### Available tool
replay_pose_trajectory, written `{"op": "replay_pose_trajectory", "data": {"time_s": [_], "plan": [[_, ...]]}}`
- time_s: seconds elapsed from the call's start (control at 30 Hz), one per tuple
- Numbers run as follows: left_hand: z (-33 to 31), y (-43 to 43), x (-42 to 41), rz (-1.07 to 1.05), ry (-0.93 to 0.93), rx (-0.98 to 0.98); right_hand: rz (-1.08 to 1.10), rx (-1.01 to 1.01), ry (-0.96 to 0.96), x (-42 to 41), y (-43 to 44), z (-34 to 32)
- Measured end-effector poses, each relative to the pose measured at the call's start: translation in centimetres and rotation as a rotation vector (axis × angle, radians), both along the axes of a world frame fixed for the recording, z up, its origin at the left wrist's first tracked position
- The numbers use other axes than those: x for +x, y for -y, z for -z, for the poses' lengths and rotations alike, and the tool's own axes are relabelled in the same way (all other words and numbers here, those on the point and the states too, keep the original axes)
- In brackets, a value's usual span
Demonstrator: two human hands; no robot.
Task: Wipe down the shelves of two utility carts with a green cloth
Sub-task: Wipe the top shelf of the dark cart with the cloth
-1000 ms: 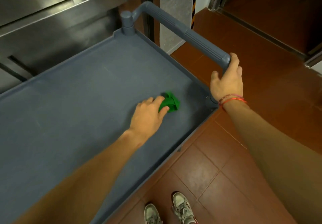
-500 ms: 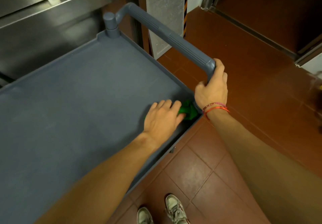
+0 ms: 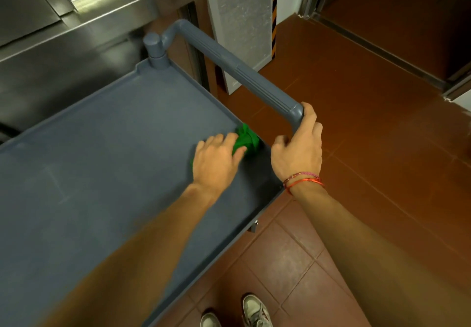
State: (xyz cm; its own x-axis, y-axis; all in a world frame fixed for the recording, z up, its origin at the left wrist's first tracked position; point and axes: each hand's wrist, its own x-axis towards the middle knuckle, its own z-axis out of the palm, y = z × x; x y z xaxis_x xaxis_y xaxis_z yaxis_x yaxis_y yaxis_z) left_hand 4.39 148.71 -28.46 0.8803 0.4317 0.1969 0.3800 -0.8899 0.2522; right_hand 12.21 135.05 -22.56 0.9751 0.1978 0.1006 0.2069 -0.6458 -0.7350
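Observation:
A grey plastic utility cart fills the left of the view, its flat top shelf (image 3: 107,163) ringed by a low rim. A bunched green cloth (image 3: 246,138) lies against the shelf's right rim, near the front corner. My left hand (image 3: 216,163) presses flat on the cloth, fingers spread over it, most of the cloth hidden beneath. My right hand (image 3: 298,151) grips the near end of the cart's grey handle bar (image 3: 237,72); red thread bands circle that wrist.
Stainless steel cabinets (image 3: 76,21) stand right behind the cart. A grey panel with a black-and-yellow striped edge (image 3: 242,21) stands beyond the handle. Red-brown tiled floor (image 3: 356,135) spreads to the right toward a doorway threshold. My shoes (image 3: 254,311) are at the bottom edge.
My left hand has slid the cloth from mid-shelf to the right rim, then a little farther along it. My right hand stays on the handle.

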Motion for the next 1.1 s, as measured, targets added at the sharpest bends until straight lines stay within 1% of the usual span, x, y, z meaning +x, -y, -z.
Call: {"op": "replay_pose_trajectory", "data": {"time_s": [0.13,0.27,0.37,0.5,0.67,0.83,0.97,1.1], "plan": [[0.4,2.6,-1.1,0.165,-0.015,0.018,0.006,-0.005,0.001,-0.2,-0.2,-0.2],[0.7,0.1,-0.1,0.206,0.006,0.092,0.006,-0.018,-0.002,-0.2,-0.1,-0.1],[0.9,-4.3,1.6,0.147,0.034,0.128,0.015,-0.02,-0.015,0.0,-0.2,0.0],[0.9,-10.9,3.4,0.06,0.03,0.097,0.031,-0.048,0.007,0.1,-0.3,0.1],[0.5,-18.8,5.2,-0.121,0.031,0.069,0.046,-0.069,0.032,0.1,-0.3,0.4],[0.0,-26.5,5.7,-0.331,0.002,0.087,0.05,-0.08,0.045,0.3,-0.3,0.7],[0.4,-27.3,5.7,-0.345,0.009,0.04,0.057,-0.085,0.048,0.4,-0.4,0.7],[0.1,-23.3,5.5,-0.234,0.032,0.045,0.061,-0.094,0.052,0.5,-0.6,0.5]]}}
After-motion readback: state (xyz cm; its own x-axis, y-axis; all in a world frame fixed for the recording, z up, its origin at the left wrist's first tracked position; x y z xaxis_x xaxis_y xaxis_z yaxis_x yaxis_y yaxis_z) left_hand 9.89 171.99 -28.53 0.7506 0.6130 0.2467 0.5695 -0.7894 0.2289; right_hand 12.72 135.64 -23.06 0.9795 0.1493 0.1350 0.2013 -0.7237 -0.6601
